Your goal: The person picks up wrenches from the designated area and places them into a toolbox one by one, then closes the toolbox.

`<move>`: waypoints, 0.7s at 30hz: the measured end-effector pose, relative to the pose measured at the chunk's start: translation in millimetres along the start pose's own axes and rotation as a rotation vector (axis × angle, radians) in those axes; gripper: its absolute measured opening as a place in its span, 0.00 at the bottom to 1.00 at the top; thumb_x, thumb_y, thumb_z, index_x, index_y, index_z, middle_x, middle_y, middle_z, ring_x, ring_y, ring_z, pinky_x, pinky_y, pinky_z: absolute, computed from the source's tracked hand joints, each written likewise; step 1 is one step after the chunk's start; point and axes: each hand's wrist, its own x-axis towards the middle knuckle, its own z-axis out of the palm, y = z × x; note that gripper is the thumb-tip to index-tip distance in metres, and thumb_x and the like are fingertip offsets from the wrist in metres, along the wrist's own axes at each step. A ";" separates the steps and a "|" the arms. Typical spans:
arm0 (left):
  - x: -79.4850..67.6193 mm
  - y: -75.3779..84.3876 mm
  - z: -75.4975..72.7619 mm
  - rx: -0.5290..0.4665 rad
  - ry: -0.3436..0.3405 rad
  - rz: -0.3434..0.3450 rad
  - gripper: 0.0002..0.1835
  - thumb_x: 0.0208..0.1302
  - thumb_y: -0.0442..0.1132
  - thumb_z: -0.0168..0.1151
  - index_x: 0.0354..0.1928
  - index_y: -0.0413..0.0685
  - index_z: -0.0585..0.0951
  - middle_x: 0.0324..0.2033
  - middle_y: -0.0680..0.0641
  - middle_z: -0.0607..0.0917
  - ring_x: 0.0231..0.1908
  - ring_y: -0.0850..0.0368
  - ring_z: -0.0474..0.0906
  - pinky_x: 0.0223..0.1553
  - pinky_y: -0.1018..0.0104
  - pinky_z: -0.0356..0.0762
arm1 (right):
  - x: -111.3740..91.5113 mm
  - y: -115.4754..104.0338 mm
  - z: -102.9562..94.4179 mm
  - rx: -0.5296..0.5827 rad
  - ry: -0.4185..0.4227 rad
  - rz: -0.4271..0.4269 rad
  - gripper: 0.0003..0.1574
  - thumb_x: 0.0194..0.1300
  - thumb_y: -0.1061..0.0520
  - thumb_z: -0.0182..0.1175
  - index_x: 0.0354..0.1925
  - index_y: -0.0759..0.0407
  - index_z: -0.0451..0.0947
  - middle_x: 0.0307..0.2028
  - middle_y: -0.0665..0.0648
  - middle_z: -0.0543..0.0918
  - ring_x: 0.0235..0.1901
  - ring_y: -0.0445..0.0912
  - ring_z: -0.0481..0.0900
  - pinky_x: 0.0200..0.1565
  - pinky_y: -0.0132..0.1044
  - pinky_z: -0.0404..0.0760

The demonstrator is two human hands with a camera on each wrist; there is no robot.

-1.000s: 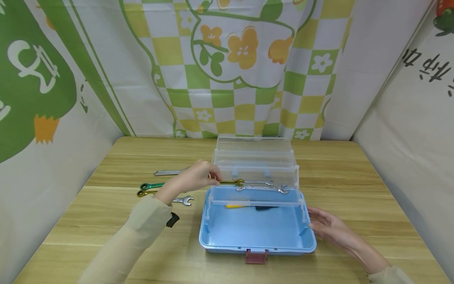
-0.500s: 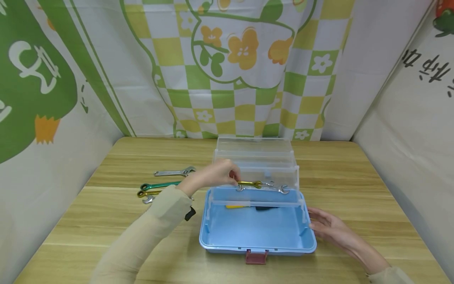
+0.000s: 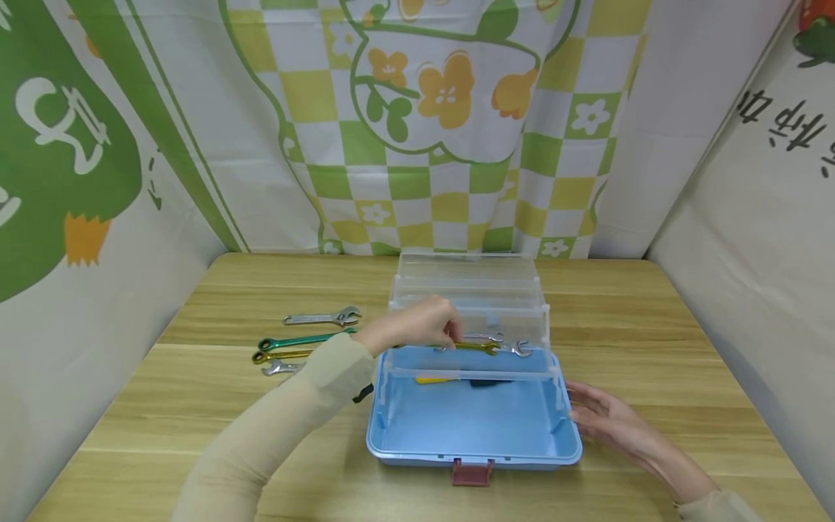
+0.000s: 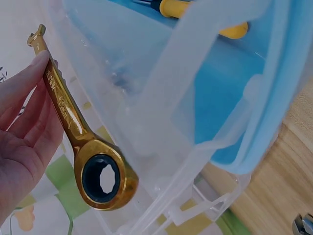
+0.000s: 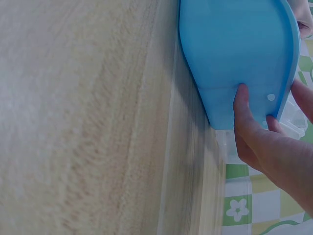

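Left hand pinches gold wrench over blue toolbox | right hand, fingers relaxed, touches toolbox's side

Bright metal, smooth plastic

We see glossy metal on the gold wrench and a duller silvery metal on the adjustable wrench. The box is smooth plastic with a soft sheen; its trays are clear, slightly cloudy plastic. We find smooth, grained wood on the table, matt cloth in the sleeve.

Toolbox on table, loose wrenches to its left, more wrenches in its tray, curtain behind
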 end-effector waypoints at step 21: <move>19.0 -2.5 15.0 -0.039 -0.073 -0.058 0.04 0.46 0.31 0.67 0.27 0.42 0.82 0.23 0.51 0.82 0.24 0.64 0.74 0.26 0.77 0.72 | 0.7 1.0 -0.3 -0.013 0.002 -0.006 0.43 0.65 0.57 0.49 0.65 0.73 0.35 0.63 0.76 0.43 0.56 0.44 0.63 0.54 0.40 0.69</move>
